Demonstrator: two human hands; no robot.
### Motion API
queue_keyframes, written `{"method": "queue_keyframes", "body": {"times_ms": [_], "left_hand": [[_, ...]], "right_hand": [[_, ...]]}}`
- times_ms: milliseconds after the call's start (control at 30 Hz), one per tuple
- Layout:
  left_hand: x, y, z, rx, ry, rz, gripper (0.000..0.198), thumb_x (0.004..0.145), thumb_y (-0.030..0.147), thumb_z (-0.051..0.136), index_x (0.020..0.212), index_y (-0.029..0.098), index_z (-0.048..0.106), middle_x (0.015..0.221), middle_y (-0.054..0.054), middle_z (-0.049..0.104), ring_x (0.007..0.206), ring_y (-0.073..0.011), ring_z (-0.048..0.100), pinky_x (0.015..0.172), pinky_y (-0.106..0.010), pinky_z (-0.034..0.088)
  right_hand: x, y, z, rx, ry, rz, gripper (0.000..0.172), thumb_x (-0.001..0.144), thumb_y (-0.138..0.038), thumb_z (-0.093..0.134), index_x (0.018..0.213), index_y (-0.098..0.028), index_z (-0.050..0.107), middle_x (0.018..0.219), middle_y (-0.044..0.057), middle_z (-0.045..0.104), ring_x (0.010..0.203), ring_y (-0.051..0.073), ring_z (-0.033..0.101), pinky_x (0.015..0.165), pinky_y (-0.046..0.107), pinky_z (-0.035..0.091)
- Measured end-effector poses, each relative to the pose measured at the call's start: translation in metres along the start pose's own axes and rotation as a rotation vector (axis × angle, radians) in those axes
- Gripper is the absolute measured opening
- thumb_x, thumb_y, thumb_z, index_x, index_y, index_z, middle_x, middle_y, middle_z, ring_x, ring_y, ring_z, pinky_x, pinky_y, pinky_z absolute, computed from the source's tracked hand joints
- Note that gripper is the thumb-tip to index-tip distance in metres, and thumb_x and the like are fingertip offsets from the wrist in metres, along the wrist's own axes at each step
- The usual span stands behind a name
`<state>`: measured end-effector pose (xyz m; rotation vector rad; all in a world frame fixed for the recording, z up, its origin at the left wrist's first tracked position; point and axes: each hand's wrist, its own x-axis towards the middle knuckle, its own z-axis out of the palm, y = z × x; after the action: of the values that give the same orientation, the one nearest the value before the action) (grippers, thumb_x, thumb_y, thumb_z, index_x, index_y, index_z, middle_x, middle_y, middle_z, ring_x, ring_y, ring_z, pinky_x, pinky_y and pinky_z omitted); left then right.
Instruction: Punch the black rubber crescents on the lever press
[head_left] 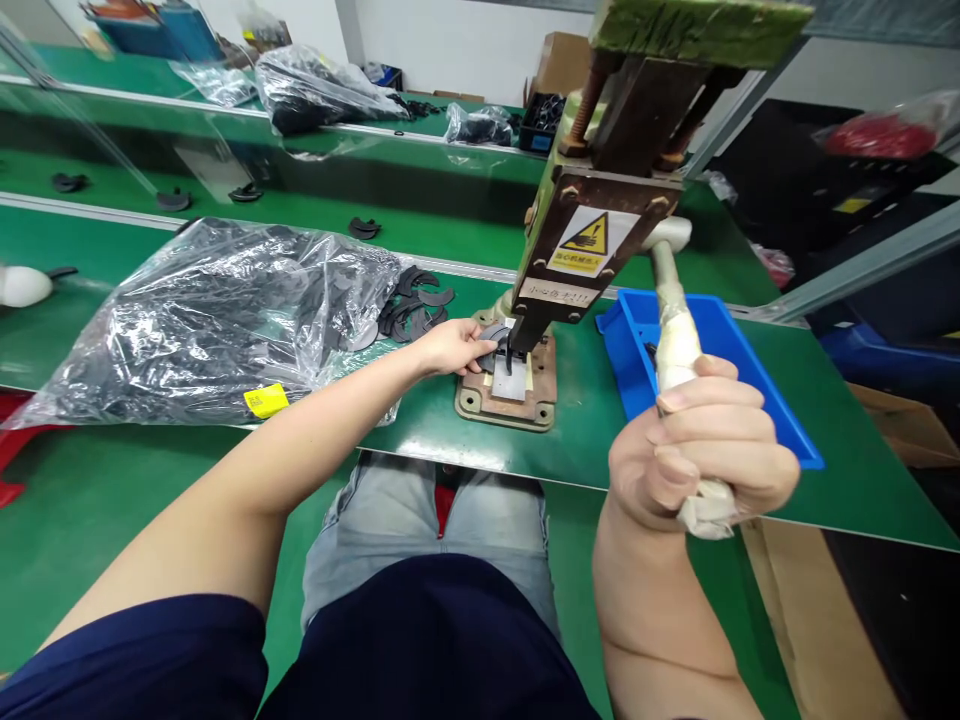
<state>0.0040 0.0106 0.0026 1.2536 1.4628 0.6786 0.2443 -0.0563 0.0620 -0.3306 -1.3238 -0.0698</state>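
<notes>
My left hand (457, 347) pinches a dark grey curved flat part (491, 350) at the foot of a hand-operated press (592, 230). The part lies over the small metal plate (510, 380) on the press base, under the ram (527, 330). My right hand (705, 440) is wrapped round the press's lever (677, 340), whose grip is bound in whitish tape. Several similar curved parts (411, 305) lie loose to the left of the press, by the mouth of a clear plastic bag (217, 320) full of dark parts.
A blue tray (772, 410) sits right of the press, partly behind my right hand. Beyond the green table (420, 440), a green strip carries a few curved parts (364, 229). Bags (322, 85) and boxes stand on the far shelf. A white bulb-shaped object (24, 287) lies far left.
</notes>
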Motion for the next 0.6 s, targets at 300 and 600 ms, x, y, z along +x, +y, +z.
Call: {"method": "queue_keyframes", "body": {"times_ms": [300,600], "left_hand": [[0.003,0.016,-0.004,0.012,-0.094,-0.164,0.035,0.095,0.035,0.083,0.079,0.019,0.056,0.052,0.0,0.064,0.046,-0.0112,0.063,0.047,-0.016,0.047],[-0.002,0.016,-0.004,-0.095,-0.135,-0.217,0.027,0.097,0.032,0.08,0.083,0.017,0.061,0.059,-0.002,0.069,0.047,-0.0115,0.066,0.048,-0.018,0.048]], "right_hand": [[-0.002,0.006,0.008,0.037,0.069,-0.035,0.05,0.091,-0.046,0.072,0.061,-0.023,0.04,0.053,-0.006,0.033,0.059,0.012,0.053,0.087,0.044,0.057],[0.025,0.028,-0.009,-0.151,-0.205,0.305,0.015,0.094,-0.047,0.072,0.1,-0.034,0.068,0.098,-0.001,0.068,0.09,0.018,0.07,0.089,0.047,0.063]]}}
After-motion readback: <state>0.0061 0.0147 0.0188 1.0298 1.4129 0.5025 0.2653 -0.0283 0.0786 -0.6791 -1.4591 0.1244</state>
